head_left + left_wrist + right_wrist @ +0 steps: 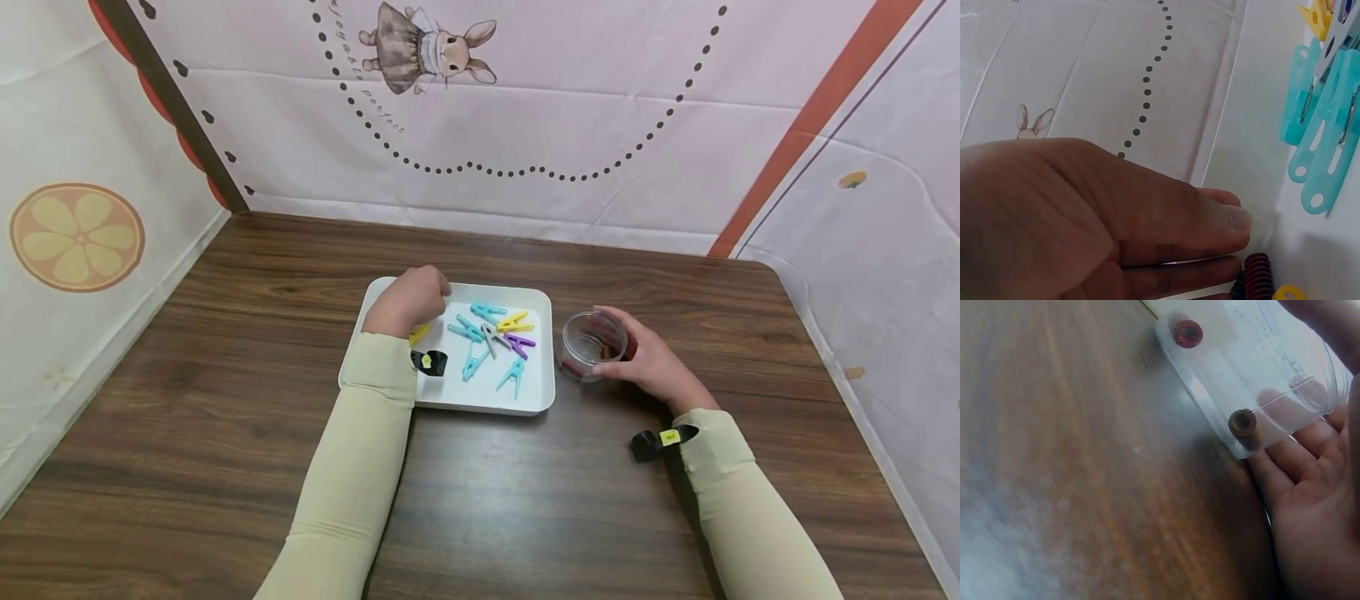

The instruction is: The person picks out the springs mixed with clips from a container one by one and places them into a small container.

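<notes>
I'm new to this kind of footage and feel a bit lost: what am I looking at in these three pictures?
There's no machine, just a person's bare left hand and right hand. One picture is taken from the head, looking down; the others from each wrist. On the brown table, a white tray holds clothespins in turquoise, yellow, purple and grey. The left hand reaches into it, fingers beside a dark red ribbed piece. The right hand holds a clear tub containing a red piece and a brown piece.
</notes>
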Demonstrator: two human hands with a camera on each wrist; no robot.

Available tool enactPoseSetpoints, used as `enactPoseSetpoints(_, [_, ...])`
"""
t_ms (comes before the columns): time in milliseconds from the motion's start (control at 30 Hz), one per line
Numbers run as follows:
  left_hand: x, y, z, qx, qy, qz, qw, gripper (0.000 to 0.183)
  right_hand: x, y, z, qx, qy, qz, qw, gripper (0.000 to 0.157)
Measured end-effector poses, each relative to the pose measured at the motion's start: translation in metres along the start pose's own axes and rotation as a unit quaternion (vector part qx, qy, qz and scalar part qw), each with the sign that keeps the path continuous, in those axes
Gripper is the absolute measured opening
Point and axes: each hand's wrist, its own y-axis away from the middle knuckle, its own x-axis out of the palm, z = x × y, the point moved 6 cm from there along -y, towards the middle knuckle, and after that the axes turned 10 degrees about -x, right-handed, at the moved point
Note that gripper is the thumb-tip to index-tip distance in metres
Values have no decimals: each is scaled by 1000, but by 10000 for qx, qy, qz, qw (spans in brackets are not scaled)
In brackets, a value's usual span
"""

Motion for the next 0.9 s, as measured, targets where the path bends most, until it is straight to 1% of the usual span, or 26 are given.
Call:
enactPoseSetpoints(167, [-1,1,1,79,-63,-73,9999,34,0,0,0,-5,-25,-11,10000,86])
enactPoseSetpoints(267, [-1,1,1,117,-90,-138,9998,32,0,0,0,25,13,-17,10000,86])
enactPoseSetpoints(633, [0,0,3,68,-16,-260,9996,34,-1,0,2,57,96,8,9999,86])
enactPoseSetpoints(800, [-3,1,0,62,71,-348,9994,36,-1,0,1,90,121,-8,9999,86])
enactPoseSetpoints(867, [-5,1,1,-7,92,-437,9990,31,0,-1,1,81,50,-1,10000,86])
enactPoseSetpoints(900, [-5,1,1,-81,86,-467,9988,25,0,-1,1,71,7,5,10000,86])
